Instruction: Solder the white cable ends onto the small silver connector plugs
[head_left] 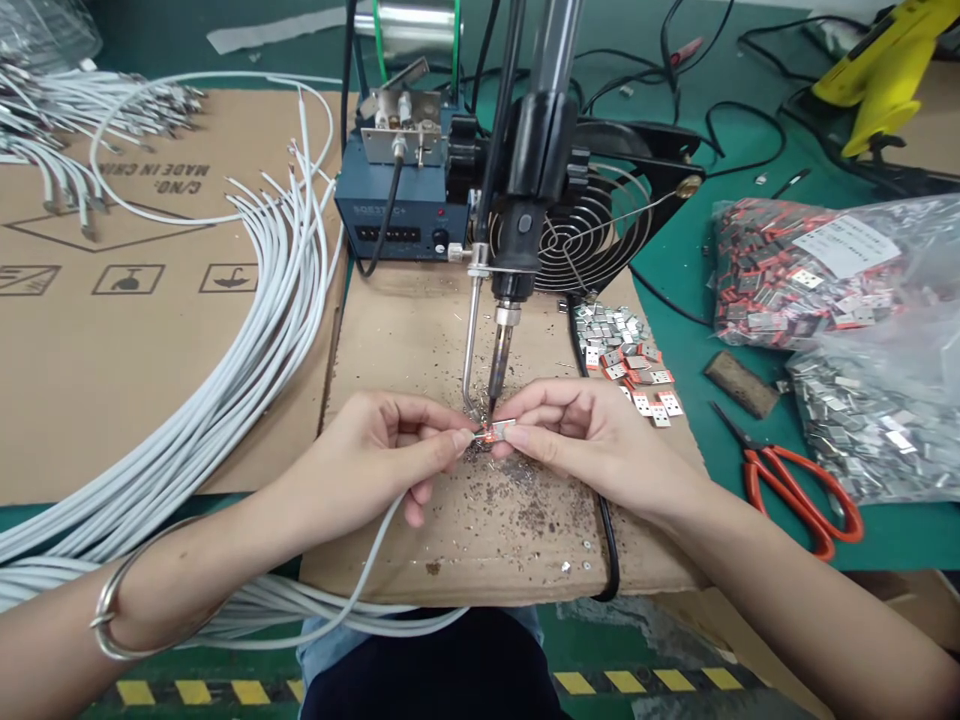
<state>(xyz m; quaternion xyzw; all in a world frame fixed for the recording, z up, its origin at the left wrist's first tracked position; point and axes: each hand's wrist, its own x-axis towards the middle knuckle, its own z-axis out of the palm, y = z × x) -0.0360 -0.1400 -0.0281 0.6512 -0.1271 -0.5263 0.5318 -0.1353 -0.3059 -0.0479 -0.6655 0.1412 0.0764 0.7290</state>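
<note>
My left hand [409,445] pinches a white cable [381,545] near its end, and the rest of the cable hangs down past my wrist. Between the thumb and finger of my right hand [574,430] is a small USB connector [501,430] with a metal shell and an orange-red part. Cable end and connector meet under the tip of a mounted soldering iron [499,370]. Beside that tip comes down a thin metal solder feed tube [471,340]. Fingers hide part of the joint, so I cannot tell whether it is soldered.
Bundled white cables [277,300] lie left on cardboard. Behind stand a blue solder feeder [397,215], a solder spool [416,35] and a fan [577,230]. Loose connectors [637,370], red-handled scissors [802,490], bags of connectors [810,270] and a yellow glue gun [877,75] are right.
</note>
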